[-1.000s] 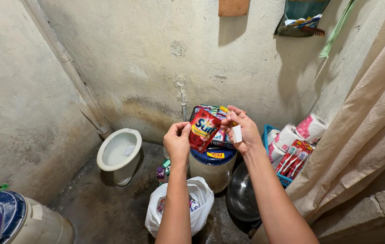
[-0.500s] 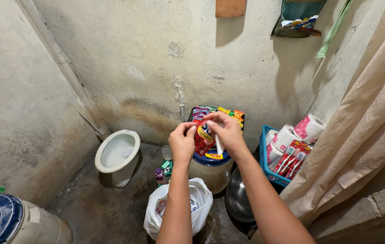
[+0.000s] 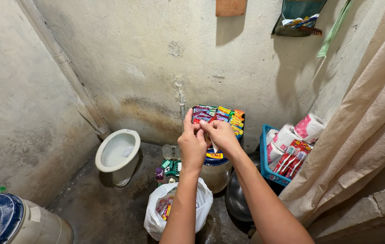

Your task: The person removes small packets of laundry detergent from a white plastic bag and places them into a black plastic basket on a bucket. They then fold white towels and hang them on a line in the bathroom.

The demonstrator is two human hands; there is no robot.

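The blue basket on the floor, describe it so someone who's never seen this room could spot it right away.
Start at the beige curtain on the right and look to its lower left edge. There sits the blue basket, beside the blue-lidded bucket. It alone holds toilet paper rolls and red-packaged toothbrushes.

Both our forearms are bare, no sleeves, no watch or rings showing on our left hand (image 3: 192, 144) or right hand (image 3: 222, 135).

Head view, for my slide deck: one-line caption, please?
Both hands pinch a red sachet above a basket of sachets, near a toilet bowl.
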